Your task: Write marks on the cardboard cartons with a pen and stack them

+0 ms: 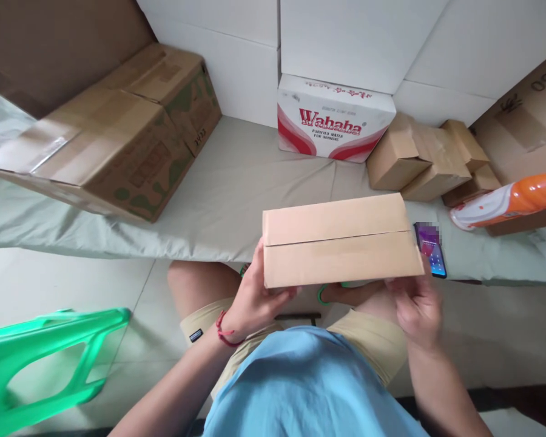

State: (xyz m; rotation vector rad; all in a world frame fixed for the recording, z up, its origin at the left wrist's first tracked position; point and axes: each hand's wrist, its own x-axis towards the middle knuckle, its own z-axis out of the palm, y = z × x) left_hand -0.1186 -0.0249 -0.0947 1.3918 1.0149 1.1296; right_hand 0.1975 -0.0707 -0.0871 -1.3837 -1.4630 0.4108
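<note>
A plain brown cardboard box (339, 261) is held up over the front edge of the cloth-covered surface, its long closed seam facing the camera. My left hand (259, 297) grips its left end, with the thumb along the lower edge and a red string bracelet on the wrist. At the lower right corner my right hand (416, 303) holds the same box, its fingers partly hidden beneath. Just right of the box a phone (431, 249) with its screen lit lies on the cloth.
The cloth-covered surface (250, 164) carries a large taped carton (109, 133) at left, a white Wahaha box (334, 118) at the back, and several small brown boxes (398, 152) at right. An orange-and-white bottle (519, 197) lies beside them. A green stool (86, 358) stands lower left.
</note>
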